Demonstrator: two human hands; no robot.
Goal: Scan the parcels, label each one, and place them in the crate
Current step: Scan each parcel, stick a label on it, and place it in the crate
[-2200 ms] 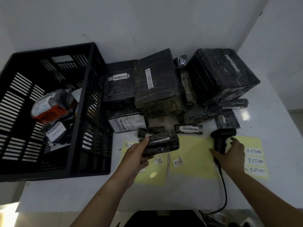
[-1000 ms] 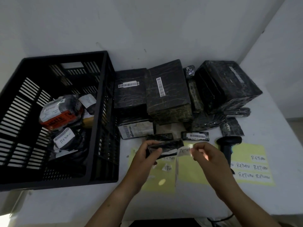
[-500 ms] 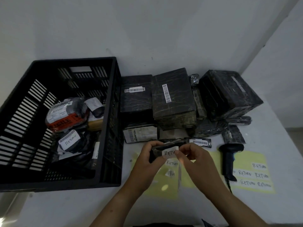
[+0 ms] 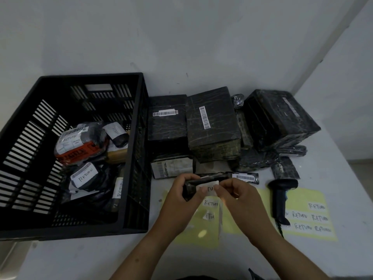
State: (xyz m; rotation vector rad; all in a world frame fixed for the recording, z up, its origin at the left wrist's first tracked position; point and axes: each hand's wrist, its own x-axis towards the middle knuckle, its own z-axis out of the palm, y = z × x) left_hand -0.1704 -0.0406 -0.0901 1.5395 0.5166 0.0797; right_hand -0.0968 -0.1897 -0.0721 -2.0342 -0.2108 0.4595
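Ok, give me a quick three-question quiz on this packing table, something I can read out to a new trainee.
1. True or false: the scanner lies on the table, with neither hand on it.
2. The left hand grips a small parcel. What is the right hand pinching against it?
A) a strip of red tape
B) a white label
C) a pen
3. Fill in: the parcels marked RETURN lie inside the black ____.

Key: 1 true; 2 B; 3 crate.
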